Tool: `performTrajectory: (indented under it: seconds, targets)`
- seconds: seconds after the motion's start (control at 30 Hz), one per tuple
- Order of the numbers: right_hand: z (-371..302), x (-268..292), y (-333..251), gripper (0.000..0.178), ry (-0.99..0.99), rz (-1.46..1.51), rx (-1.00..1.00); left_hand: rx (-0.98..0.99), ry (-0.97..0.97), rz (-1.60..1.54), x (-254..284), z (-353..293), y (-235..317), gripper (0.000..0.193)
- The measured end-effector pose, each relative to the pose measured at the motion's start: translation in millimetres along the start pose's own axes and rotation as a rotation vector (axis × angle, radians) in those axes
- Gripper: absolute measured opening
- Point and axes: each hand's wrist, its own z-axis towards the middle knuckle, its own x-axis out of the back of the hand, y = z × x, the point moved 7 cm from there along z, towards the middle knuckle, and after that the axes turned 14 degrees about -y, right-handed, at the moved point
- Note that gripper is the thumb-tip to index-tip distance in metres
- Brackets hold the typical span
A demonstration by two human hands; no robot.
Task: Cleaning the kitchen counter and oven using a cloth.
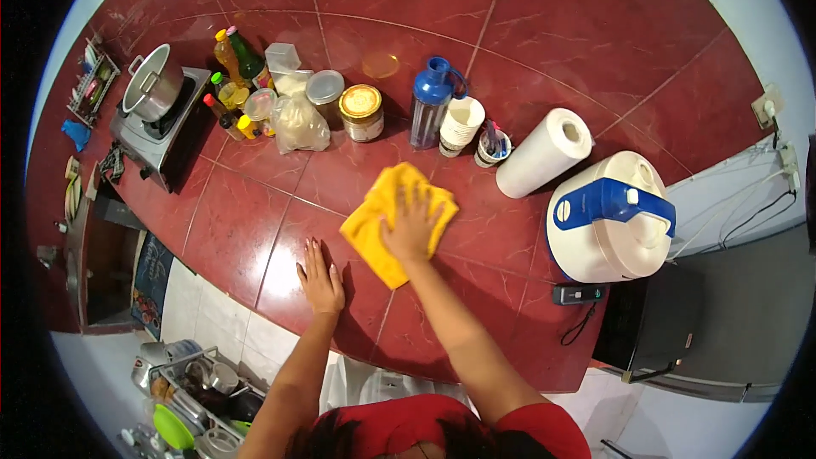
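A yellow cloth [371, 225] lies spread on the red tiled counter [229, 204], its edges slightly rumpled. My right hand [410, 225] presses on it from above, palm down with the fingers spread. To the left, my left hand [322, 280] rests flat on the bare tile near the counter's front edge, fingers stretched out and holding nothing. Beyond the cloth stand a blue-lidded water bottle [431, 106], a stack of paper cups [460, 126] and a cup holding pens [492, 150].
Jars [361, 115], bottles [246, 59] and a knotted plastic bag [301, 126] line the back. A pot [155, 89] sits on a stove [166, 132] at the left. Rightward are a paper towel roll [540, 157], a white-and-blue rice cooker [612, 221] and a small black device [580, 294].
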Motion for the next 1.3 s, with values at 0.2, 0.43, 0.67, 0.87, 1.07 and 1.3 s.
performTrajectory:
  seconds: [0.2,0.43,0.67,0.87,1.07,1.3]
  targets:
    - [-16.3,12.2,16.7,0.073,-0.016,0.004,0.194,-0.018,0.010,-0.006,2.3,0.3,0.0,0.062]
    - [-43.4,34.2,139.2,0.069,0.060,-0.087,-0.129,-0.030,0.033,-0.040,1.5,-0.1,2.2,0.061]
    - [-126.9,42.9,164.7,0.069,0.138,-0.106,-0.389,-0.020,0.013,0.004,-1.0,-3.0,-1.7,0.063]
    - [-192.6,-1.6,66.0,0.077,0.111,-0.043,-0.513,-0.051,-0.024,0.080,-9.0,-0.1,4.7,0.061]
    - [-251.4,-5.6,-42.9,0.073,-0.046,0.130,-0.084,-0.049,-0.027,0.113,-14.3,4.0,-3.9,0.062]
    - [-329.9,20.3,51.1,0.070,0.083,0.138,-0.271,-0.066,-0.010,0.142,-24.2,11.8,-14.7,0.063]
